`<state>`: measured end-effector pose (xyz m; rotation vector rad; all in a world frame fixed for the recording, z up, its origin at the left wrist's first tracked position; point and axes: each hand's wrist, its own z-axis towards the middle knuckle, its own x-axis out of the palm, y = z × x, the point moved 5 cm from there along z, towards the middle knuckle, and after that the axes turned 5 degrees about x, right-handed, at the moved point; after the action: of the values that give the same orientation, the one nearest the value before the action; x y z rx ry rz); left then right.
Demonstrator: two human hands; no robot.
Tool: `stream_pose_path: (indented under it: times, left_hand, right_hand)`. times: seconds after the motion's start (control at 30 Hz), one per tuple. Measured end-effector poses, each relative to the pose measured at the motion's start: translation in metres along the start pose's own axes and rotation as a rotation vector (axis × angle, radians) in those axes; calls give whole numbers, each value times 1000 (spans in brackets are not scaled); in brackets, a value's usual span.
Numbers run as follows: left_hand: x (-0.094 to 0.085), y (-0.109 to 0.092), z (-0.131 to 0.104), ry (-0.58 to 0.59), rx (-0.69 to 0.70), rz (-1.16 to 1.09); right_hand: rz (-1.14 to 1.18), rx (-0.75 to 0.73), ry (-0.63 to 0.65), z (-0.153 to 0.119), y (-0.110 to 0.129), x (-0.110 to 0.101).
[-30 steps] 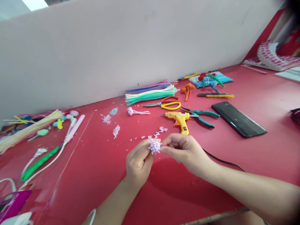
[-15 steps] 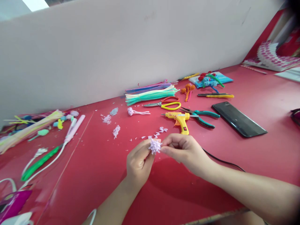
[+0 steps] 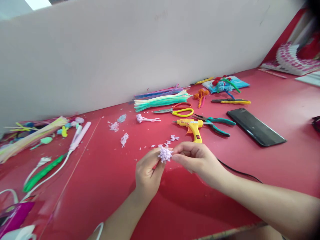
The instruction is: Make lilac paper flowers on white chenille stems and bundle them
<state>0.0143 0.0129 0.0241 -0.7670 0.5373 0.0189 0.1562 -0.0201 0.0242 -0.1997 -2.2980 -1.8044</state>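
A small lilac pipe-cleaner flower head (image 3: 165, 154), spiky all round, is pinched in my left hand (image 3: 149, 171), fingers behind it. My right hand (image 3: 197, 161) has thumb and forefinger pressed together at the flower's right edge; what lies between those fingertips is too small to make out. Just beyond the hands lie loose lilac clippings (image 3: 172, 138). A yellow glue gun (image 3: 192, 126) rests behind my right hand, its nozzle pointing left. Further back is another lilac flower (image 3: 143, 118) with two stems, lying on its side.
Scissors (image 3: 183, 111) and teal-handled pliers (image 3: 220, 125) lie behind the glue gun. A black phone (image 3: 256, 127) lies to the right. Bundled pipe cleaners (image 3: 162, 101) sit along the grey wall (image 3: 140, 50). At left are a pink hot tool (image 3: 78, 136) with a white cord and more pipe cleaners (image 3: 35, 138).
The flower has tilted slightly and shifted a touch to the left in my left hand. My right fingertips stay at its edge. The view has moved very little.
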Motion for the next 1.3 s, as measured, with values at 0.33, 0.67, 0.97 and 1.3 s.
stream_pose_path:
  times: [0.33,0.67,0.97,1.3]
  left_hand:
    - [-2,-4,0,14,79,73]
    - [-3,-11,5,1,129,97]
    - [24,10,-7,33,-761,-768]
    - [35,10,-9,102,-947,-945]
  right_hand:
    - [36,17,10,0,-3,0]
    - [70,13,26,0,-4,1]
    - [-508,-375,-148,-5,15,-11]
    - [-1033,-657,-216,-5,14,-9]
